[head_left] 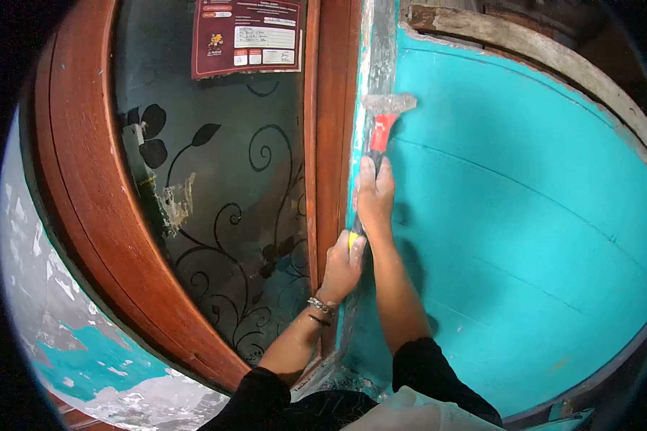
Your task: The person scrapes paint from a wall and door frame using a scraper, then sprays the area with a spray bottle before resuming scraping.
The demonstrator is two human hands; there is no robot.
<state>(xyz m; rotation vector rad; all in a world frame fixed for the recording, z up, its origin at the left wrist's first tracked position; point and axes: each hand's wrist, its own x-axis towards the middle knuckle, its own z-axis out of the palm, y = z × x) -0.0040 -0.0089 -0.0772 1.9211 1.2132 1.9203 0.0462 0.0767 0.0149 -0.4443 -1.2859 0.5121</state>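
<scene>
Both hands grip a long-handled scraper with a wide, dusty blade, a red neck and a black and yellow handle. My right hand is wrapped round the upper handle, just below the red neck. Lower down, my left hand is closed round the yellow end. The blade overlaps a narrow post, whose paint is partly stripped to grey and white, and its right corner reaches over the turquoise wall. White dust coats the fingers of both hands.
Left of the post stands a brown wooden frame around a dark glass pane with black floral patterns. A maroon printed sheet hangs on the glass. At far left, another wall has peeling turquoise paint. A weathered wooden beam tops the turquoise wall.
</scene>
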